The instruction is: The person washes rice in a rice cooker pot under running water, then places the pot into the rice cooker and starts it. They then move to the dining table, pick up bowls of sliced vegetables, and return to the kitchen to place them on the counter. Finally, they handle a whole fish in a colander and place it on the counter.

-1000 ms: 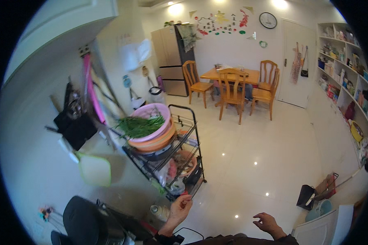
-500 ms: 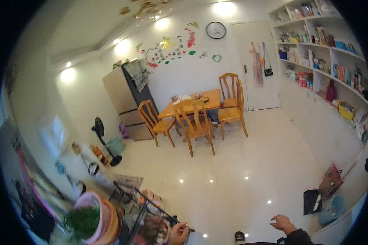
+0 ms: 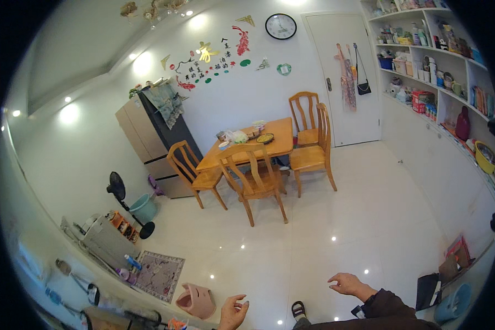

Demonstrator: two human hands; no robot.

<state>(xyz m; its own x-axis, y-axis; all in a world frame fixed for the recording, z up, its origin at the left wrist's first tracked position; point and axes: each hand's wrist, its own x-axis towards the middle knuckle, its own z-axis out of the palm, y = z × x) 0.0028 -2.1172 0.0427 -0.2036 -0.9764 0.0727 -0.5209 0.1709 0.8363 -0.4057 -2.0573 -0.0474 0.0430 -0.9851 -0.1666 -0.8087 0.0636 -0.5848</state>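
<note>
Low in the head view, my left hand hangs in the air with loosely curled fingers, slightly apart and empty. It is nearest to a pink tub-like container with cut-out openings, which stands on the floor just to its left without being touched. My right hand, in a dark sleeve, is held out over the pale tiled floor. Its fingers are bent but separate, and nothing is in them. Between the hands, lower down, one of my feet shows in a dark sandal.
Ahead stand a wooden table and several chairs. To the left are a patterned mat, a black fan, a teal bucket and a fridge. Shelves line the right wall; a blue bin sits below.
The view has moved forward into the room. The rack and potted plant at lower left have left the picture, and the mat and pink container show fully. My left hand is away from the rack.
</note>
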